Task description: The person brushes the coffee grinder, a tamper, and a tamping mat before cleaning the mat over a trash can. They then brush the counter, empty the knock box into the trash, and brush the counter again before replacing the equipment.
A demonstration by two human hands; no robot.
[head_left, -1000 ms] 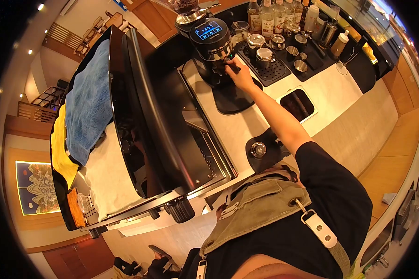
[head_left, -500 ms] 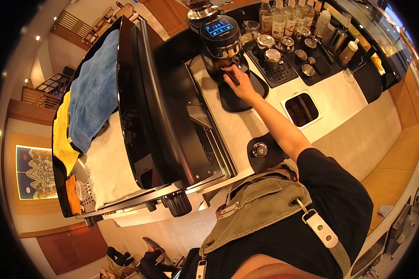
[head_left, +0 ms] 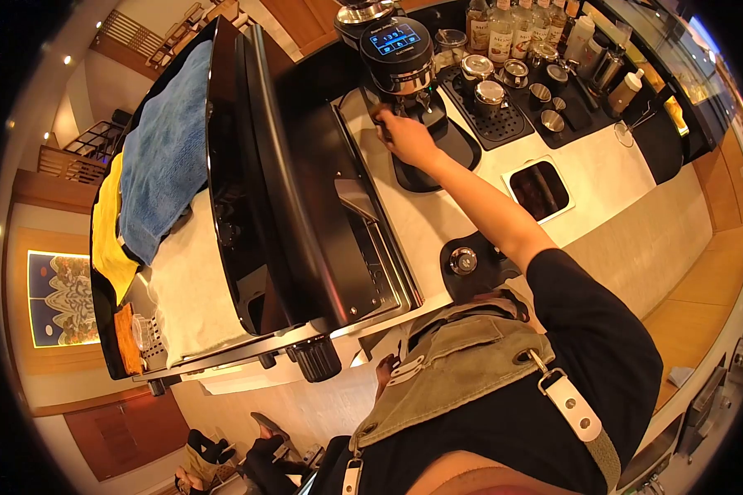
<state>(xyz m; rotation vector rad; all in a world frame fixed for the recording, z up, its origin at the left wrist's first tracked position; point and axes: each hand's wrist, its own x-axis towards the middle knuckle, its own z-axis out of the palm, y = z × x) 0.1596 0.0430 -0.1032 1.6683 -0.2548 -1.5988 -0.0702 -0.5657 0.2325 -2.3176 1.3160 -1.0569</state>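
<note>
The tabletop (head_left: 413, 219) is stretching below the fingers (head_left: 381, 118), holding a grinder (head_left: 398, 59) just beside them, a machine (head_left: 282, 186) to their left, a tray (head_left: 504, 130) and mat (head_left: 571, 132) farther right.

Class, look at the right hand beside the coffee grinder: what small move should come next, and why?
I would probably ease the right hand back over the counter: its curled fingers sit in the gap between the coffee grinder and the espresso machine, where any grip is hard to see.
</note>
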